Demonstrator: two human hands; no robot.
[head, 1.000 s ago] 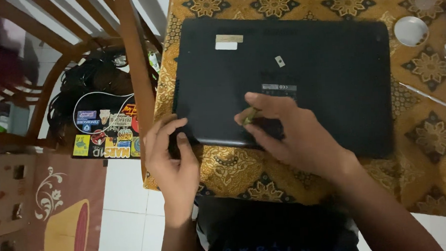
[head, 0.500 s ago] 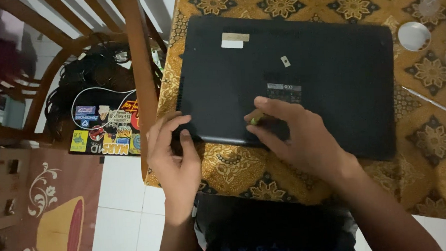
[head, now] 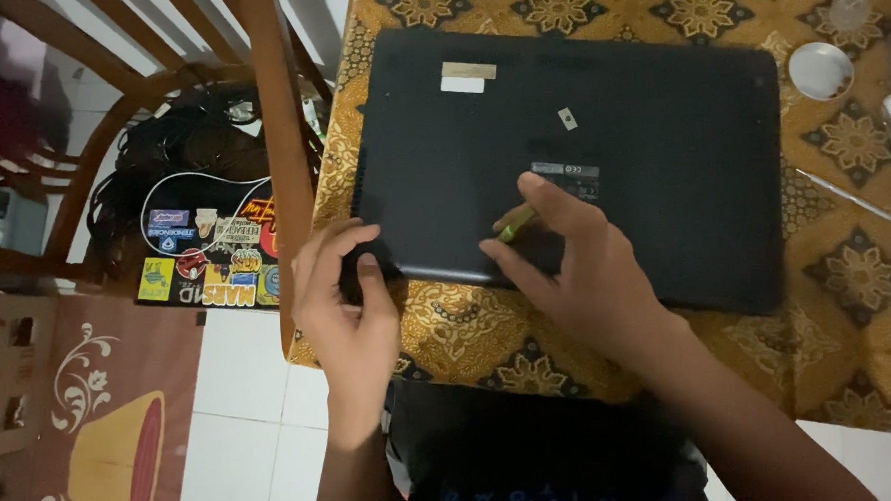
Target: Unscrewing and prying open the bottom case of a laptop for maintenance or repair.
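I saw the black laptop (head: pixel 602 163) lying bottom-up under both hands. My left hand (head: pixel 343 305) gripped its near corner. My right hand (head: pixel 576 265) pinched a small green screwdriver (head: pixel 514 222); I judged it should stand upright, pressed firmly, laptop steady.

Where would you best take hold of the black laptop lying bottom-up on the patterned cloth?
Probably at the laptop's near-left corner, from the table's near edge. It lies flat, so its broad face gives nothing to pinch, but that corner reaches the table edge, where the left hand already wraps it. The right hand holds a small yellow-green tool on the base.
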